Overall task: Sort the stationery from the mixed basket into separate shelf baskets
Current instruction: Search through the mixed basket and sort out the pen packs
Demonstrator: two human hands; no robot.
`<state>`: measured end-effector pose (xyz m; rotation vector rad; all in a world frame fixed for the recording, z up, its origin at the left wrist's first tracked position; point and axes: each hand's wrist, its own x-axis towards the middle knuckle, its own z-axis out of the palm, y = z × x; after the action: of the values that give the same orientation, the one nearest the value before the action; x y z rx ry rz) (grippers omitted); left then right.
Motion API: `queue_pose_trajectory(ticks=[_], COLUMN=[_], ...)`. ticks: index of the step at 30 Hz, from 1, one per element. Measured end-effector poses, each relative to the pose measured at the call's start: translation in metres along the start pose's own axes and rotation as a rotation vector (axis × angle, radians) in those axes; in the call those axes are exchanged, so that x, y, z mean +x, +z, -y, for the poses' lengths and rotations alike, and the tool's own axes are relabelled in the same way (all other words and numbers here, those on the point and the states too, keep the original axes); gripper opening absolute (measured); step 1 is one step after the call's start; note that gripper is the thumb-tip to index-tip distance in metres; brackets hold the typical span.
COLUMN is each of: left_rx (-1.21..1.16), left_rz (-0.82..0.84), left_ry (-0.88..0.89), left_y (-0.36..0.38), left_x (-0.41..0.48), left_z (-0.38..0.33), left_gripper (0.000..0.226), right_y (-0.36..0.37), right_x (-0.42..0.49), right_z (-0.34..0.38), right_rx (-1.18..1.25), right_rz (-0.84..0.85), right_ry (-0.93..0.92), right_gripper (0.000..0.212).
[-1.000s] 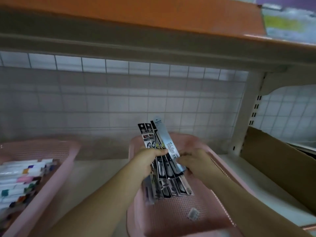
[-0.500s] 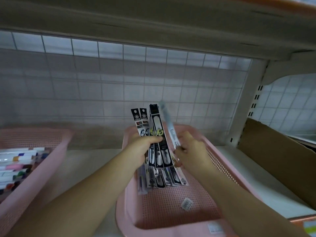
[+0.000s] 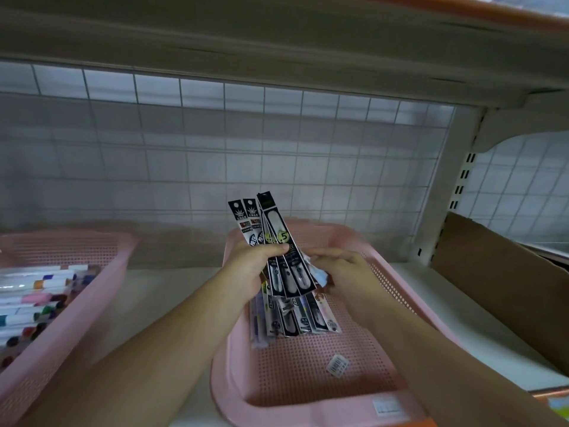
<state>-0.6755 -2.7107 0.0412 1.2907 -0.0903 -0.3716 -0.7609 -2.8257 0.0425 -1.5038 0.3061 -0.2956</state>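
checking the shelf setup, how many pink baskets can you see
2. The left basket is at the left edge of view, holding markers; the middle basket is in the centre, with pen packets in it. Others may be out of view.

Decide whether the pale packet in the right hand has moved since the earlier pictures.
Yes, downward. Earlier it stuck up above the pink basket rim; now the pale packet sits below it, in the right hand, beside the black packets.

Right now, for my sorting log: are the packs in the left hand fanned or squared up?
Fanned: the packs in the left hand splay apart toward their top ends.
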Motion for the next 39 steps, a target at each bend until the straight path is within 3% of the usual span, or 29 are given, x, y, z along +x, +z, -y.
queue_pose_trajectory(ticks=[2, 5, 10, 13, 16, 23, 32, 36, 39], left_rx=[0.022, 0.067, 0.073, 0.108, 0.159, 0.167, 0.107, 0.113, 0.124], left_rz=[-0.019, -0.003, 0.017, 0.019, 0.036, 0.076, 0.001, -0.095, -0.107], left_ry=[0.019, 0.04, 0.041, 0.054, 0.031, -0.006, -0.006, -0.014, -0.013], left_y=[0.002, 0.003, 0.003, 0.003, 0.003, 0.002, 0.002, -0.002, -0.002], left_x=[0.001, 0.004, 0.002, -0.002, -0.007, -0.009, -0.006, 0.001, 0.003], left_z=[0.002, 0.006, 0.007, 0.006, 0.005, 0.004, 0.002, 0.003, 0.004], left_gripper=[0.082, 0.076, 0.068, 0.08, 0.088, 0.091, 0.086, 0.085, 0.082], right_y=[-0.003, -0.003, -0.001, 0.0, -0.001, -0.003, -0.012, -0.029, -0.036], right_x=[0.003, 0.003, -0.002, -0.004, -0.004, -0.004, 0.005, 0.021, 0.027], right_z=[-0.002, -0.006, -0.003, -0.002, -0.002, -0.004, -0.005, -0.014, -0.025], right_rx=[0.041, -0.101, -0.326, -0.388, -0.403, -0.332, -0.339, -0.639, -0.775], right_rz=[0.036, 0.047, -0.094, -0.133, -0.096, -0.025, -0.088, -0.198, -0.185], right_ry=[0.017, -0.047, -0.205, -0.239, -0.255, -0.109, -0.038, 0.135, 0.237], right_gripper=[0.018, 0.013, 0.033, 0.046, 0.037, 0.009, 0.011, 0.008, 0.021])
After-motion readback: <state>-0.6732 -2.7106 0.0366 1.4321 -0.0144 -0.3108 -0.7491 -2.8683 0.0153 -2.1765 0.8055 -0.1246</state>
